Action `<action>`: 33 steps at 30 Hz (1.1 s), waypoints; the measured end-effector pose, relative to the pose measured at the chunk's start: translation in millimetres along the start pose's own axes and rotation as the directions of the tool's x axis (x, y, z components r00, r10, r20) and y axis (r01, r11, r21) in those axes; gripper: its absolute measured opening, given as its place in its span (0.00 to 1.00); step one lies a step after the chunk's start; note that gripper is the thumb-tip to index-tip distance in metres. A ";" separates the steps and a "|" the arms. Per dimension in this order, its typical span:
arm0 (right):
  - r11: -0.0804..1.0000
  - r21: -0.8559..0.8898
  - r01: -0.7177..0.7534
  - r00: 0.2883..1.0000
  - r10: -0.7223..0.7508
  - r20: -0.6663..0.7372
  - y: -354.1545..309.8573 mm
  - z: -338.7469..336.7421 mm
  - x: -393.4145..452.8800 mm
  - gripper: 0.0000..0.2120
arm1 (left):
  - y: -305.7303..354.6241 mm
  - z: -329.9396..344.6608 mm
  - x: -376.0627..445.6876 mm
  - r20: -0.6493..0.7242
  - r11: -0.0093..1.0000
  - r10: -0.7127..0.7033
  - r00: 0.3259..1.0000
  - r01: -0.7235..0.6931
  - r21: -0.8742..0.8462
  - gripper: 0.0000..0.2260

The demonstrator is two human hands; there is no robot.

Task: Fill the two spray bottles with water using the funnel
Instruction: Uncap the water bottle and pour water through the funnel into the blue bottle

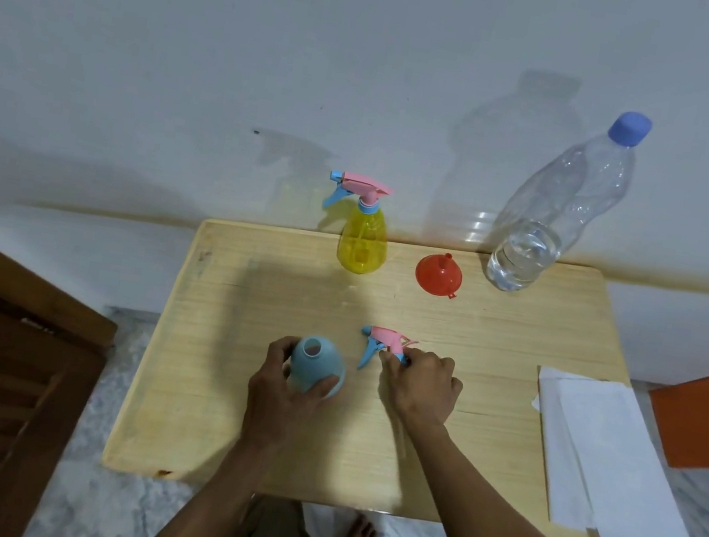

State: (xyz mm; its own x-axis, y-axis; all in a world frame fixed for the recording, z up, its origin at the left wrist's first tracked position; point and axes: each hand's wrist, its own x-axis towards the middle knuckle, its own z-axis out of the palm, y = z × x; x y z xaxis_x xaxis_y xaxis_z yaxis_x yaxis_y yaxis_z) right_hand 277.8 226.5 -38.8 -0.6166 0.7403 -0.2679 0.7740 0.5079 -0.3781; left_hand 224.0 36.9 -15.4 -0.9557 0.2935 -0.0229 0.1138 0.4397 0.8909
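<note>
Blue bottle (318,371): uncapped, mouth open, upright on worktop (227,433), near edge.
Left hand (279,388): fingers wrapped round blue bottle.
Right hand (420,386): fingers pinching detached pink-blue sprayer (383,341).

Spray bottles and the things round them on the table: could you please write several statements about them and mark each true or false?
1. The blue spray bottle has its neck open. True.
2. The yellow spray bottle has its spray head off. False: the head is on it.
3. The red funnel sits in the blue bottle's neck. False: it lies on the table, spout up.
4. The right hand holds the removed spray head. True.
5. The left hand grips the blue bottle. True.
6. The water bottle is uncapped. False: its blue cap is on.
</note>
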 end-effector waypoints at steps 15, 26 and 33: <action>0.997 -0.049 0.053 0.997 -0.055 -0.053 -46.9 -81.8 121.6 0.35 | -14.5 -11.8 31.8 0.162 0.990 0.035 0.986 -0.056 0.126 0.32; 0.940 -0.339 0.032 0.996 -0.003 0.087 -52.2 -61.9 174.3 0.22 | -20.4 -12.7 31.2 0.181 0.989 0.025 0.983 -0.050 0.136 0.32; 0.869 0.492 0.048 0.992 -0.100 0.079 -48.6 -94.7 124.6 0.42 | -16.0 -10.4 24.5 0.142 0.994 0.002 0.990 -0.017 0.106 0.33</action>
State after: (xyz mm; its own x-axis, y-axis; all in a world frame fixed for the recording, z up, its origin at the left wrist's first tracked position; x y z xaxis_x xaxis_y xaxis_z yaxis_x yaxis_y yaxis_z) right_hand 177.0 335.8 30.2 -0.7002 0.6485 -0.2985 0.5723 0.2599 -0.7778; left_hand 196.0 28.2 -25.4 -0.9072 0.4119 -0.0853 0.1582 0.5219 0.8382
